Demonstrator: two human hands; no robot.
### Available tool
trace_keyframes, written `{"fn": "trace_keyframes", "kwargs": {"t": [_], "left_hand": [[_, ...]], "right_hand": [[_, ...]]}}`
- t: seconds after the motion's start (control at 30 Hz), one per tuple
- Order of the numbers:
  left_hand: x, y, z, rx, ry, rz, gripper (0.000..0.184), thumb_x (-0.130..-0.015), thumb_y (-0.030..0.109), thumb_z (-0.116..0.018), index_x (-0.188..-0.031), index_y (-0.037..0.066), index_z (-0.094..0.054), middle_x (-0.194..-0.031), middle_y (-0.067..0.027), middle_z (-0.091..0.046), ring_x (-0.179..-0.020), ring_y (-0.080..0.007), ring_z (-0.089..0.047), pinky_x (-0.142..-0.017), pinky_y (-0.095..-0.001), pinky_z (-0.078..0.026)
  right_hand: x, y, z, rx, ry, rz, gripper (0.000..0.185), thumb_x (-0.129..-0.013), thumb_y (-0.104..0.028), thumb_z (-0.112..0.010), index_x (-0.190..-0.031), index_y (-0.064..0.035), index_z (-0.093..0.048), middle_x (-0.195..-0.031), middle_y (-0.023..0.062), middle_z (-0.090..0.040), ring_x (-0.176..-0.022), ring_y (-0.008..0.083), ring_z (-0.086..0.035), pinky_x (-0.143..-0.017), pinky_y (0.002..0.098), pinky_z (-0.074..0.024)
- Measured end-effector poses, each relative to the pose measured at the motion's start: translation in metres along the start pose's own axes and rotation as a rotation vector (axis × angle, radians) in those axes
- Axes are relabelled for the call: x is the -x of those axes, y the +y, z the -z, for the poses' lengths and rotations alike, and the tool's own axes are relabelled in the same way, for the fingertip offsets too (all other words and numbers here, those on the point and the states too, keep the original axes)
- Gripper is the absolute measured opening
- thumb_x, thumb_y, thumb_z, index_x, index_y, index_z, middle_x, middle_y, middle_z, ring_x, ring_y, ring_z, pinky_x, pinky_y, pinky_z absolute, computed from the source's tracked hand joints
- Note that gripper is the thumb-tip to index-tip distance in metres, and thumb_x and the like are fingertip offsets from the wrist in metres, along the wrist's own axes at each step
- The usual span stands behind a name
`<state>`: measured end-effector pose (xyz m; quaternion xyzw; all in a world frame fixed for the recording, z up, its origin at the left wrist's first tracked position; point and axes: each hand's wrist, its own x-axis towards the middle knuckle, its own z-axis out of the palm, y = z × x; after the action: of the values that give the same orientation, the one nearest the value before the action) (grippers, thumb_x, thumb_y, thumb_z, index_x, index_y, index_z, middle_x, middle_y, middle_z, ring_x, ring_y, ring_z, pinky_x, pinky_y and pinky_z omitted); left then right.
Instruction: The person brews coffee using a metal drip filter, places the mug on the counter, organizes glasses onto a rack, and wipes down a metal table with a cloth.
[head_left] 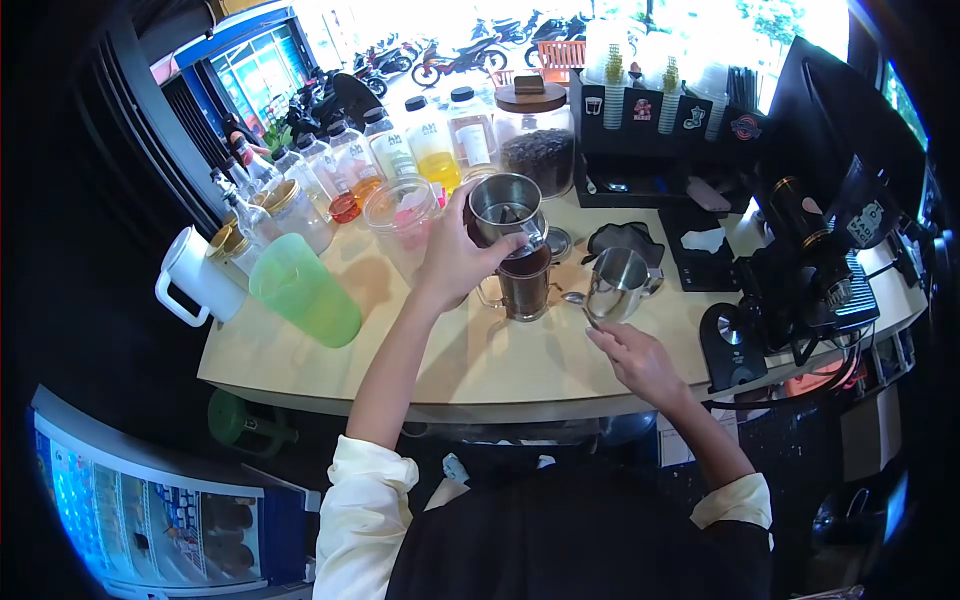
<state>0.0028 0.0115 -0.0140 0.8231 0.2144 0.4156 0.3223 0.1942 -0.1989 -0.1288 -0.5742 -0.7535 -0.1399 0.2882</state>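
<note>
My left hand is closed around a shiny metal cup, held above a glass mug with dark liquid in it. I cannot tell whether the cup touches the mug's rim. In my right hand is a metal spoon, its bowl pointing toward the mug. Just beyond that hand stands a steel pitcher, upright on the counter. Behind the mug lies a small round metal lid, partly hidden. A clear plastic tub with pink contents sits left of the cup.
The wooden counter carries a green jug, a white pitcher and several syrup bottles. A large jar of dark contents stands behind. To the right are a black scale and a coffee machine.
</note>
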Motion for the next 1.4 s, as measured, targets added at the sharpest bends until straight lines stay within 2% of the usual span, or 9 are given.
{"fn": "trace_keyframes", "kwargs": {"t": [0.23,0.4,0.5,0.73,0.8,1.0,1.07,1.23,1.4], "left_hand": [[0.004,-0.004,-0.005,0.021,0.003,-0.016,0.079,-0.066,0.022,-0.085,-0.128,-0.003,-0.043,-0.113,-0.017,-0.062,-0.106,-0.0245,-0.062,-0.094,-0.0359,-0.048],[0.007,-0.007,-0.007,0.022,0.044,-0.107,0.077,-0.066,0.02,-0.085,-0.126,-0.004,-0.044,-0.112,-0.0176,-0.063,-0.106,-0.0253,-0.062,-0.095,-0.0364,-0.048],[0.007,-0.008,-0.012,0.025,0.073,-0.126,0.075,-0.064,0.018,-0.085,-0.124,-0.003,-0.045,-0.111,-0.0172,-0.064,-0.106,-0.0254,-0.062,-0.094,-0.0361,-0.048],[0.004,-0.006,-0.013,-0.031,0.06,-0.168,0.077,-0.061,0.015,-0.085,-0.125,-0.001,-0.045,-0.112,-0.0161,-0.063,-0.106,-0.0257,-0.062,-0.094,-0.0361,-0.047],[0.006,-0.008,-0.016,-0.025,0.095,-0.208,0.077,-0.06,0.016,-0.086,-0.124,0.0,-0.046,-0.113,-0.0152,-0.062,-0.106,-0.0254,-0.061,-0.093,-0.0356,-0.047],[0.009,-0.008,-0.017,-0.005,0.091,-0.233,0.08,-0.059,0.022,-0.087,-0.124,0.001,-0.047,-0.113,-0.0129,-0.062,-0.105,-0.0238,-0.061,-0.093,-0.0347,-0.047],[0.009,-0.01,-0.017,0.0,0.091,-0.207,0.081,-0.059,0.024,-0.087,-0.125,0.001,-0.047,-0.113,-0.0127,-0.062,-0.104,-0.0235,-0.061,-0.093,-0.0348,-0.046],[0.008,-0.022,-0.017,0.085,0.069,-0.18,0.082,-0.059,0.023,-0.087,-0.127,0.001,-0.046,-0.115,-0.0129,-0.061,-0.107,-0.023,-0.06,-0.094,-0.0346,-0.045],[0.009,-0.025,-0.018,0.141,0.058,-0.156,0.081,-0.059,0.022,-0.086,-0.127,0.001,-0.046,-0.116,-0.0126,-0.061,-0.108,-0.0223,-0.06,-0.095,-0.034,-0.045]], "right_hand": [[-0.007,0.0,-0.016,0.051,-0.1,0.015,0.038,-0.085,-0.014,-0.061,-0.121,-0.0038,-0.054,-0.11,0.0091,-0.059,-0.089,0.024,-0.061,-0.075,0.0345,-0.0522],[-0.006,-0.004,-0.013,0.005,-0.19,-0.008,0.047,-0.082,-0.022,-0.067,-0.121,0.0,-0.053,-0.114,0.0135,-0.059,-0.1,0.028,-0.058,-0.086,0.038,-0.0458],[-0.008,-0.008,-0.004,-0.006,-0.218,-0.02,0.047,-0.088,-0.032,-0.061,-0.122,-0.001,-0.053,-0.116,0.0118,-0.056,-0.103,0.027,-0.055,-0.087,0.0376,-0.0433],[-0.014,0.015,0.024,-0.083,0.006,-0.06,0.039,-0.086,-0.021,-0.064,-0.121,-0.0034,-0.054,-0.109,0.0146,-0.058,-0.099,0.0296,-0.057,-0.084,0.0399,-0.0445],[-0.021,0.035,0.035,-0.061,0.363,-0.202,0.032,-0.087,-0.012,-0.062,-0.117,-0.0021,-0.055,-0.108,0.0156,-0.059,-0.1,0.0314,-0.058,-0.083,0.0407,-0.0453],[-0.012,0.076,0.015,-0.354,0.209,-0.541,0.021,-0.093,-0.008,-0.053,-0.111,0.002,-0.055,-0.1,0.0186,-0.06,-0.093,0.0341,-0.06,-0.08,0.0371,-0.047],[-0.01,0.085,0.001,-0.332,0.256,-0.507,0.017,-0.095,-0.01,-0.051,-0.105,0.0024,-0.055,-0.089,0.0161,-0.06,-0.086,0.0272,-0.062,-0.079,0.0343,-0.0472],[-0.008,0.098,-0.01,-0.938,0.185,-0.663,0.018,-0.099,-0.014,-0.049,-0.085,-0.0021,-0.05,-0.075,0.0007,-0.052,-0.073,0.0057,-0.05,-0.069,0.0228,-0.0422],[-0.026,0.096,-0.001,-0.969,0.31,-0.601,0.018,-0.099,-0.014,-0.047,-0.083,-0.0049,-0.048,-0.073,-0.0028,-0.047,-0.068,0.0043,-0.044,-0.064,0.0208,-0.0379]]}}
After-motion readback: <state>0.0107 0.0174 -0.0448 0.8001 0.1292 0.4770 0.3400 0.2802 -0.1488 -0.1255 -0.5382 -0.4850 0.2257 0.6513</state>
